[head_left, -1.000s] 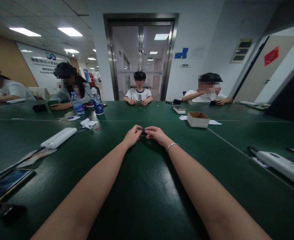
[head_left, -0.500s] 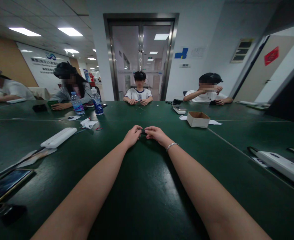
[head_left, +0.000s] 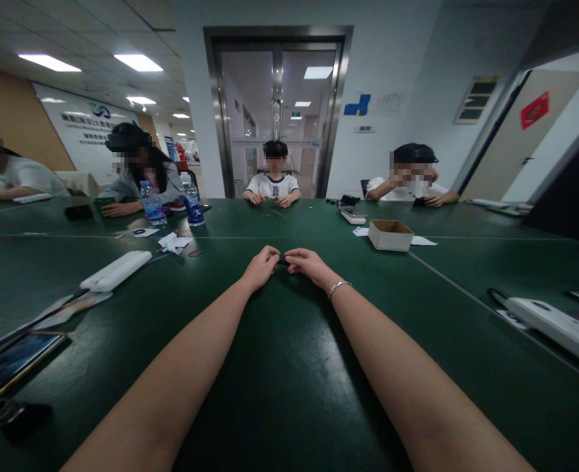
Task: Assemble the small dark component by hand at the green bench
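Observation:
Both my arms stretch forward over a dark green table [head_left: 279,367]. My left hand [head_left: 260,267] and my right hand [head_left: 309,264] meet at the middle of the table, fingers curled and pinched together. Between the fingertips sits a small dark object [head_left: 283,260], too small to name. Both hands pinch it from either side. A thin silver bracelet [head_left: 337,286] circles my right wrist.
A small cardboard box [head_left: 390,234] stands at the right, a white power strip [head_left: 116,270] at the left, another [head_left: 555,324] at the far right. A phone [head_left: 8,364] lies near left. Two water bottles [head_left: 192,203] and several seated people line the far side.
My hands have stayed where they were. The person at the far right has lifted a hand to the face.

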Motion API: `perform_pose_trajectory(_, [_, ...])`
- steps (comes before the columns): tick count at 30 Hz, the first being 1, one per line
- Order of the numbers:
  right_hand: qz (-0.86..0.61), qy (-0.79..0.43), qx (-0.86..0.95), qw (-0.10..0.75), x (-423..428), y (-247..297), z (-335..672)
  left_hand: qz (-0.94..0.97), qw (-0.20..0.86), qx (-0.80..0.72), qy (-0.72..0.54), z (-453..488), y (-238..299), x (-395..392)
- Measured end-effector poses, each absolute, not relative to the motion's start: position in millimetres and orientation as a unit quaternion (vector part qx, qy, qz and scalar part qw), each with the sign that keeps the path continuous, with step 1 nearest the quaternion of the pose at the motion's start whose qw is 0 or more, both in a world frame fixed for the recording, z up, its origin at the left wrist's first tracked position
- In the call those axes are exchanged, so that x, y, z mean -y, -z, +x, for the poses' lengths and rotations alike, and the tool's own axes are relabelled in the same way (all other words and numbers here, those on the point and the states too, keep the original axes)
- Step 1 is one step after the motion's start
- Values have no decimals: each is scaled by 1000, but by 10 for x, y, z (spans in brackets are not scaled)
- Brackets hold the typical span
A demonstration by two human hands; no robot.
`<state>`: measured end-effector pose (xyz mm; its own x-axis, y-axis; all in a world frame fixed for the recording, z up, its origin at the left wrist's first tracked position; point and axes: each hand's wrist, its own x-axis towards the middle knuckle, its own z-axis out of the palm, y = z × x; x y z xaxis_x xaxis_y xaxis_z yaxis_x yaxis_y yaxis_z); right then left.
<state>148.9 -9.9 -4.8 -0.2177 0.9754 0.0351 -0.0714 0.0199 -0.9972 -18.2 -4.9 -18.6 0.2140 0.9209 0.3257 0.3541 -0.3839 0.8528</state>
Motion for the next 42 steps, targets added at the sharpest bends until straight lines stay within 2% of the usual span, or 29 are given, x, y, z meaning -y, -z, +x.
perform_pose_trajectory(42, [-418, -564, 540, 465, 100, 52, 1498, 712, 340, -444, -424, -190, 178, 53])
